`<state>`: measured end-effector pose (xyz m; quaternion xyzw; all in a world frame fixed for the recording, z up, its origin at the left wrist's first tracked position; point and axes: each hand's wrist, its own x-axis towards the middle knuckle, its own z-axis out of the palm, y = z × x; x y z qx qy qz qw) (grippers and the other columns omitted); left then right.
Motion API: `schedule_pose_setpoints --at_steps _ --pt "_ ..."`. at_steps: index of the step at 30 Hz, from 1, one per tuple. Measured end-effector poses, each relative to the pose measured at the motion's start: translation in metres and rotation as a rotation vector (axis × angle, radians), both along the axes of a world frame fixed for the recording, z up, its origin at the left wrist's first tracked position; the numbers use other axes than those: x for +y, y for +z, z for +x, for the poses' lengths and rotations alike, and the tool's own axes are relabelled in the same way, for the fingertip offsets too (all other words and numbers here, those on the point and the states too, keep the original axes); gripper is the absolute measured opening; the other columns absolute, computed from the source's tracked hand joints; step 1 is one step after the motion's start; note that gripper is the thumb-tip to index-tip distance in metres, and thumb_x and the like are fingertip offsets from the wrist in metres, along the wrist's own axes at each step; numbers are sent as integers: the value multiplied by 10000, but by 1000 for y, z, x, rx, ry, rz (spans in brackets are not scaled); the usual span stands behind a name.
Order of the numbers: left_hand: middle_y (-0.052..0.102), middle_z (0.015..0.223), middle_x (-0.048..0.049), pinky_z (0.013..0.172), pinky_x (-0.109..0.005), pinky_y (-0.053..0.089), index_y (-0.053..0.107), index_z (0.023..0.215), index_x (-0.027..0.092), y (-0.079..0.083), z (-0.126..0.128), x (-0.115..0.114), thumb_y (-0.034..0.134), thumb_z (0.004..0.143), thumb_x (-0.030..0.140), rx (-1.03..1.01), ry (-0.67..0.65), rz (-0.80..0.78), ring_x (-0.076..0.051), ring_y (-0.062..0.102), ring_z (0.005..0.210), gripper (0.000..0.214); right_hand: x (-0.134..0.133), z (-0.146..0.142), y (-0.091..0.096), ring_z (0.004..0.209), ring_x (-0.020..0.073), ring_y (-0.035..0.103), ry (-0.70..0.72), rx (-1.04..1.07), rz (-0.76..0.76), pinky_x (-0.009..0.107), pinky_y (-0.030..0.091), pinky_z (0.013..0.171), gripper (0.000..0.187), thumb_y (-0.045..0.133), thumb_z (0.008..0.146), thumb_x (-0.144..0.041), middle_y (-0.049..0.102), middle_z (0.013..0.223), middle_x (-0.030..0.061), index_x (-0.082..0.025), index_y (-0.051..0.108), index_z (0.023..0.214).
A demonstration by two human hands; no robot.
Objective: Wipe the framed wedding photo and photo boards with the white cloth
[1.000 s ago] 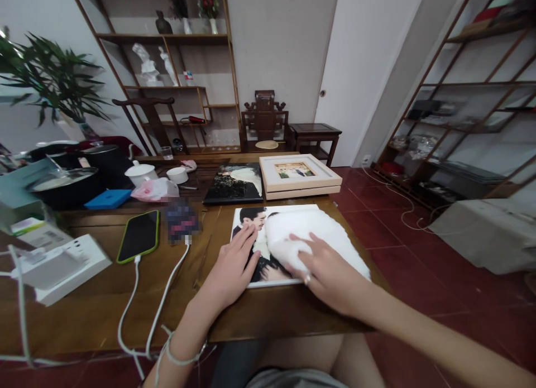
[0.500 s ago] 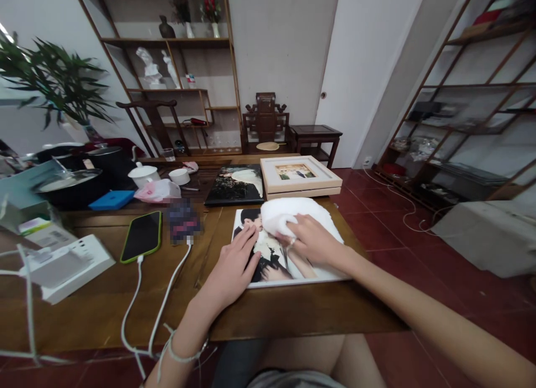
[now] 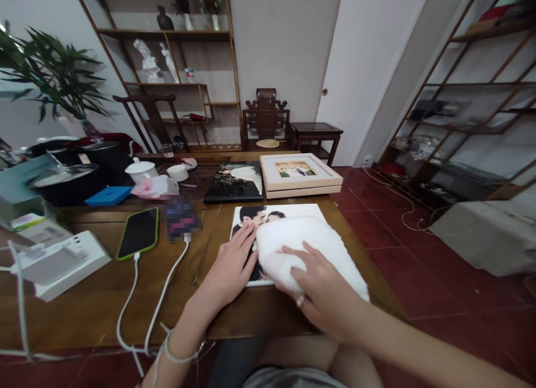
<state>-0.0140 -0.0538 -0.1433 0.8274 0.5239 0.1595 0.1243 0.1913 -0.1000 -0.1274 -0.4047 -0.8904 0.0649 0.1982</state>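
Note:
A photo panel [image 3: 252, 214] of a couple lies flat on the wooden table, near its front edge. My left hand [image 3: 229, 264] rests on the panel's left side, fingers stretched out and holding nothing. My right hand [image 3: 324, 290] presses a white fluffy cloth [image 3: 304, 234] against the panel, its fingers gripping the folds. Much of the picture's right and lower part is hidden beneath the cloth, which hangs past the panel's lower right corner.
Behind the panel lie a dark photo panel [image 3: 221, 181] and stacked light wooden frames [image 3: 307, 187]. To the left are a green-edged phone [image 3: 139, 233], a white power strip [image 3: 73, 265], charging cables [image 3: 167, 298], a blue box [image 3: 108, 195] and a black pot [image 3: 62, 187].
My right hand has drawn the cloth toward me, down the panel. The top of the picture, with both heads, is uncovered now. My left hand stays in place.

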Motion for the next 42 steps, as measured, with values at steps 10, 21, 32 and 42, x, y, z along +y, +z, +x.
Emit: schedule_pose_setpoints --at_steps 10,21,32,42 --pt "259 1496 -101 1059 -462 278 326 1386 152 0 1 0 277 940 347 19 4 -3 -212 193 1384 489 32 9 3 1252 244 397 4 -24 29 469 258 1050 226 433 885 -226 528 1289 147 -149 644 913" --pt "253 1495 -122 1080 -442 258 289 1399 161 -8 -3 3 243 944 268 -149 12 23 -202 211 1379 469 80 -8 8 1294 272 337 47 -113 6 487 246 1034 266 407 895 -208 572 1212 183 -111 629 1004" --pt "343 1453 -134 1064 -460 297 366 1362 148 -9 -1 5 288 918 222 -143 1 78 -230 283 1353 457 -7 35 7 1297 240 337 63 -116 -29 471 235 1078 192 455 744 -77 493 1338 114 -162 621 790" --pt "328 1463 -122 1081 -455 263 348 1369 155 -7 -2 5 309 920 269 -234 18 12 -224 272 1358 466 85 11 10 1142 280 480 -187 -193 46 433 344 937 261 393 849 -154 593 1165 172 -117 633 945"
